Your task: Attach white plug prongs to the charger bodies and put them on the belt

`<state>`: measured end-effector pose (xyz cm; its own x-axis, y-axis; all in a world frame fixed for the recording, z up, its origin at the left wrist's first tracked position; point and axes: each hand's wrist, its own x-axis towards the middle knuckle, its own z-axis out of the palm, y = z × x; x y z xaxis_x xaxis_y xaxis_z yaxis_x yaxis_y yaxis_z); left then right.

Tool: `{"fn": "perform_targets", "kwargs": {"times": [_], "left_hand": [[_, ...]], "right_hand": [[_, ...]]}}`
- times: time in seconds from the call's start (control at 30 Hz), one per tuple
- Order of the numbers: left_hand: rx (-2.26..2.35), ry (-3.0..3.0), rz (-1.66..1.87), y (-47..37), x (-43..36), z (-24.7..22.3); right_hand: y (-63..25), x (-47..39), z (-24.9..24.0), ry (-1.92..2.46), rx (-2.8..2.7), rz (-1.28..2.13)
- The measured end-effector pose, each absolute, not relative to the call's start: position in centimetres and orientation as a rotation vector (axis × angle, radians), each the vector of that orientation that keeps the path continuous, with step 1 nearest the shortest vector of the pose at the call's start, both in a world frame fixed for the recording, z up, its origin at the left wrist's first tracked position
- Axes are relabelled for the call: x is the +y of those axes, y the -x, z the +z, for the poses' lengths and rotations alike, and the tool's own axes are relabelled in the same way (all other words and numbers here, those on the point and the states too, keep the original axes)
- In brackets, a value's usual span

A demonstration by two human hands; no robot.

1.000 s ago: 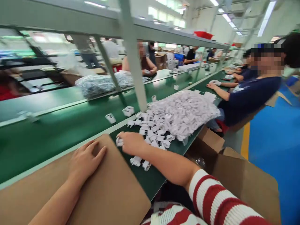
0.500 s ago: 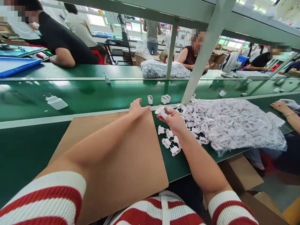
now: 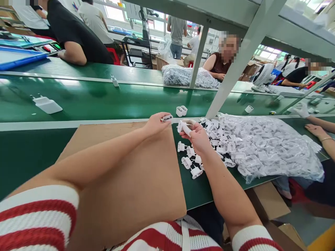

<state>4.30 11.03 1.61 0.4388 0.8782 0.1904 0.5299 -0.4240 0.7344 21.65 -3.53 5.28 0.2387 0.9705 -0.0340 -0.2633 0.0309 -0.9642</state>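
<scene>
My left hand is closed around a white charger housing, its open end with dark insides facing right. Just right of it, my right hand pinches a white plug cap; white coverings seem to be on its fingertips. The two pieces are close but apart. Below the right hand, several loose white plug caps with pins lie on the green table. Beyond the hands, two white charger housings stand side by side on the green belt.
A cardboard sheet lies under my left arm. To the right is a clear bag of white plug caps. A slanted metal post rises behind it. One white charger lies on the belt at left. A co-worker's hand rests at far right.
My left hand has closed on the charger housing that stood left of the pair and lifted it off the belt. My right hand still holds its plug cap. The charger at left has moved farther left.
</scene>
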Motion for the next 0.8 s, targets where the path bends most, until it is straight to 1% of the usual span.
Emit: {"fn": "perform_targets", "kwargs": {"times": [0.17, 0.27, 0.37, 0.57, 0.63, 0.8], "left_hand": [[0.923, -2.158, 0.669, 2.0, 2.5, 0.6], [0.914, -2.054, 0.705, 3.8, -0.1, 0.0], [0.89, -1.982, 0.754, 4.3, -0.5, -0.5], [0.79, -1.969, 0.839, 4.3, -0.1, -0.6], [0.79, -1.979, 0.84, 4.4, -0.2, -0.5], [0.78, -1.975, 0.829, 4.5, -0.2, -0.3]], "right_hand": [[-20.7, -3.5, 4.4, 1.161, -1.102, 0.995], [-19.6, -4.1, 4.1, 1.207, -1.26, 0.902], [-18.6, -5.2, 4.7, 1.326, -1.418, 0.746], [-16.9, -6.4, 7.2, 1.385, -2.055, 0.287], [-16.5, -6.1, 7.4, 1.413, -2.158, 0.23], [-16.0, -5.1, 6.5, 1.459, -2.254, 0.226]]}}
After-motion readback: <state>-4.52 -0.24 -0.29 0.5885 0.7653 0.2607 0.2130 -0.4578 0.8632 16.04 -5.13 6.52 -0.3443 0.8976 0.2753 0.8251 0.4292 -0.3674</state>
